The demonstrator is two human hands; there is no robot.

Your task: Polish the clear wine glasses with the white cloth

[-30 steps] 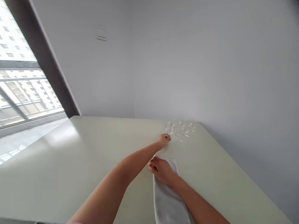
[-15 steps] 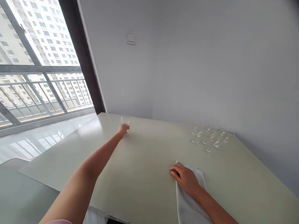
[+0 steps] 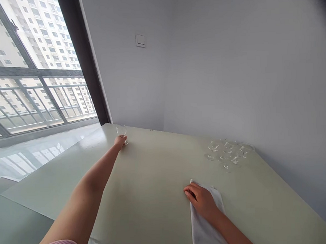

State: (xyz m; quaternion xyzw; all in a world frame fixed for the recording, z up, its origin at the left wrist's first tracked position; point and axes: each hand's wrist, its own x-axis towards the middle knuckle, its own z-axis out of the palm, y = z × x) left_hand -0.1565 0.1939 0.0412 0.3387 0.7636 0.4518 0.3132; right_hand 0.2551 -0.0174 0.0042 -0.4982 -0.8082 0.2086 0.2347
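My left hand (image 3: 119,140) is stretched far out to the back left of the pale table (image 3: 154,173). Its fingers are closed round the stem of a small clear stemmed glass (image 3: 121,130), which stands upright on the table near the far left corner. My right hand (image 3: 201,200) lies on the near end of a white folded cloth (image 3: 205,225) at the front right, fingers curled over its edge. Several more clear glasses (image 3: 227,153) stand grouped at the back right by the wall.
A large window with a dark frame (image 3: 80,60) fills the left side, with a glossy sill below it. A grey wall with a switch plate (image 3: 140,39) runs behind the table and along its right side. The table's left edge drops off near the sill.
My left hand carried one glass from the group at the back right across to the far left of the table. My right hand stayed on the cloth. The view swung left.
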